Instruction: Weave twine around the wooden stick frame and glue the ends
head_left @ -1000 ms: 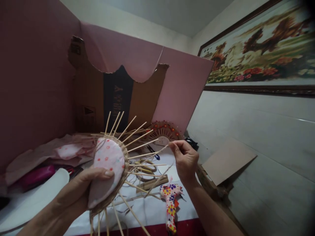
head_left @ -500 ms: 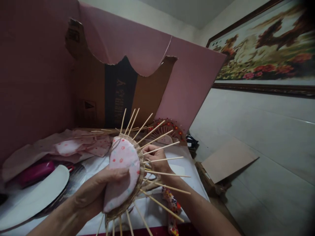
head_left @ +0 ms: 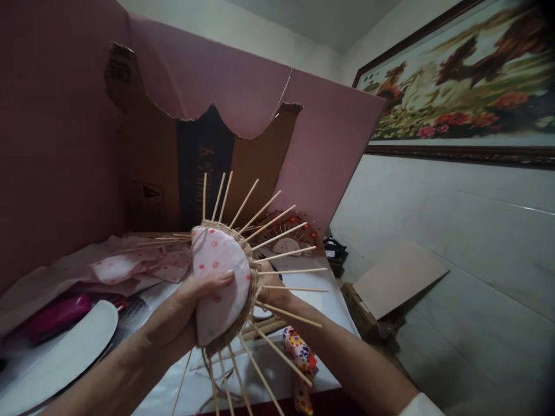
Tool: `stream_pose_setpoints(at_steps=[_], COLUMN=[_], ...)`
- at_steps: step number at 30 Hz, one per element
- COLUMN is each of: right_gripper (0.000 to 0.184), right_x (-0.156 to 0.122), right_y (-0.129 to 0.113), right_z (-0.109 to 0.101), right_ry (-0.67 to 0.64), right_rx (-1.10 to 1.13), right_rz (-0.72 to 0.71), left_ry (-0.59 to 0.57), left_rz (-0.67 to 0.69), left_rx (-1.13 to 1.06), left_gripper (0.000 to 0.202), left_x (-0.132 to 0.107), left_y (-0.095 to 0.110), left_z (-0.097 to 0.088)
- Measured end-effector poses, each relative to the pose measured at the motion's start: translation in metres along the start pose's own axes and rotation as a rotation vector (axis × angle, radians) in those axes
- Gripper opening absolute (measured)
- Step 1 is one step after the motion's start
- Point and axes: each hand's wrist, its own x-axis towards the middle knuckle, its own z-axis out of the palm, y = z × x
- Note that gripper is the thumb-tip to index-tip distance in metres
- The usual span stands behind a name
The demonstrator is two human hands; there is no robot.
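Above the table [head_left: 277,378], left hand [head_left: 182,323] grips the disc [head_left: 217,277], thumb pressed on its fabric; right hand [head_left: 272,289] sits behind the sticks [head_left: 281,254], can't tell its grip.

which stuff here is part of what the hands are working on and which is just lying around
In the work:
- left hand gripping the cloth pad
- woven rim around the pad
- sticks fanning out from the rim
- right hand, mostly hidden behind the sticks

Lying about:
- glue gun
- white plate
- pink cloth
- cardboard sheet
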Motion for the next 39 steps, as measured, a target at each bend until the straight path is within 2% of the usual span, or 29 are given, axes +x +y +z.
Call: stream_pose_setpoints(at_steps=[2,4,9,13,15,17,20,21,23,25,28,32,36,39], right_gripper=[0.039,0.032,0.028,0.031,0.032,0.038,0.049,0.043,0.025,0.022,0.03,0.035,0.031,0.033], right_x=[-0.007,-0.014,-0.018,-0.004,0.003,0.007,0.01,0.01,0.009,0.008,0.004,-0.004,-0.013,-0.016], right_y=[0.004,0.006,0.015,0.034,0.042,0.044,0.034,0.028,0.015,0.003,-0.008,-0.015,-0.014,-0.007], right_z=[-0.014,-0.032,-0.085,-0.124,-0.134,-0.132,-0.106,-0.093,-0.065,-0.041,-0.02,-0.018,-0.027,-0.032], right_ry=[-0.062,-0.071,0.122,0.28,0.326,0.331,0.316,0.307,0.161,0.039,-0.121,-0.188,-0.269,-0.214], right_rx=[0.022,-0.025,-0.221,-0.254,-0.287,-0.323,-0.341,-0.326,-0.204,-0.019,0.214,0.409,0.319,0.189], right_rz=[0.063,0.152,0.273,0.23,0.196,0.144,-0.008,-0.087,-0.302,-0.355,-0.278,-0.128,0.033,0.094], left_ry=[0.027,0.066,0.21,0.276,0.297,0.305,0.222,0.18,0.155,0.152,0.106,0.074,0.057,0.061], left_rz=[0.103,0.232,0.537,0.608,0.63,0.621,0.484,0.418,0.309,0.245,0.143,0.036,-0.045,-0.073], left_rx=[0.037,0.128,0.366,0.259,0.164,0.103,-0.015,-0.066,-0.15,-0.179,-0.162,-0.135,-0.136,-0.118], left_gripper=[0.015,0.019,0.037,0.039,0.033,0.023,0.019,0.02,0.02,0.019,0.016,0.015,0.014,0.01], left_x=[0.004,0.006,0.008,-0.004,-0.012,-0.017,-0.015,-0.012,-0.004,0.005,0.012,0.013,0.012,0.014], left_y=[0.007,0.017,0.049,0.073,0.081,0.083,0.074,0.068,0.055,0.042,0.026,0.011,-0.001,-0.01], left_z=[-0.004,-0.011,-0.028,-0.037,-0.04,-0.041,-0.037,-0.034,-0.026,-0.017,-0.005,0.0,-0.009,-0.021])
